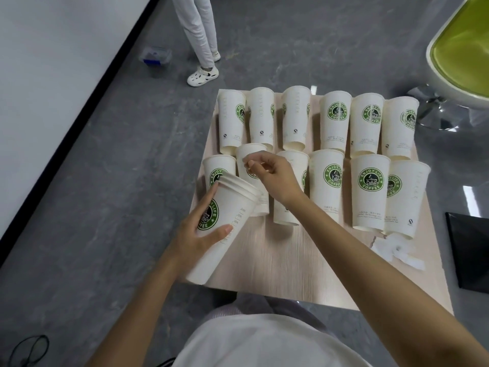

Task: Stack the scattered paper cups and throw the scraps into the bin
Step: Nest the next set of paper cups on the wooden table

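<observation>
A stack of white paper cups printed with round green coffee logos is tilted, rims away from the person, in the grip of the left hand, whose fingers and thumb wrap around its side. Just beyond the stack, the right hand reaches across to a single white paper cup. Its fingers are curled and its thumb and forefinger are close together against the cup's wall, though I cannot tell whether they really have hold of it. The other loose cups lie on their sides in two rows beyond and to the right of the stack, on the pale wood-grain surface. The stack hangs over the surface's near left corner. Well to the right of the stack, torn white paper scraps lie by the surface's right edge, with a black flat-sided object past them. Far beyond the stack, a person in white trousers and white shoes stands on the grey floor. A small clear plastic box sits there too, and a green-cushioned white chair is off to the right.
</observation>
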Available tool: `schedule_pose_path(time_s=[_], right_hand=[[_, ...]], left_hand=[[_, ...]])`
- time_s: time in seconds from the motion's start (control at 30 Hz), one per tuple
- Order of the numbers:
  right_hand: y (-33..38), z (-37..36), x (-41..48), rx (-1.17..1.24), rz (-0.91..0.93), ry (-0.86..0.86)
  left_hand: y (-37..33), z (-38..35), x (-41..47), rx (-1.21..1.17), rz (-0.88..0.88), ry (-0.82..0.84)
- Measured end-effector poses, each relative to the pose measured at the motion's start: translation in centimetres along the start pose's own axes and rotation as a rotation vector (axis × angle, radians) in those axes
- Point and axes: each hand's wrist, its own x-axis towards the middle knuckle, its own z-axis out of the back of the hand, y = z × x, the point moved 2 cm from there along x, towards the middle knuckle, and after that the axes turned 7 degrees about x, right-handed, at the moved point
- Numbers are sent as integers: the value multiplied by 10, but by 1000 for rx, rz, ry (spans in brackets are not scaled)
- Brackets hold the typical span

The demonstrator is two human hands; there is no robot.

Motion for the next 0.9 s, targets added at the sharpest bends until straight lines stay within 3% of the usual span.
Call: schedule_pose_path(time_s=[0.33, 0.7, 0.9], right_hand=[[-1, -33, 65, -286, 61, 197], [-15, -65, 105, -525, 75, 526], [-22, -73, 108, -513, 47, 537]], left_hand=[[9, 26, 16, 28, 53, -69], [14, 42, 21, -25, 115, -109], [14, 47, 17, 0, 115, -111]])
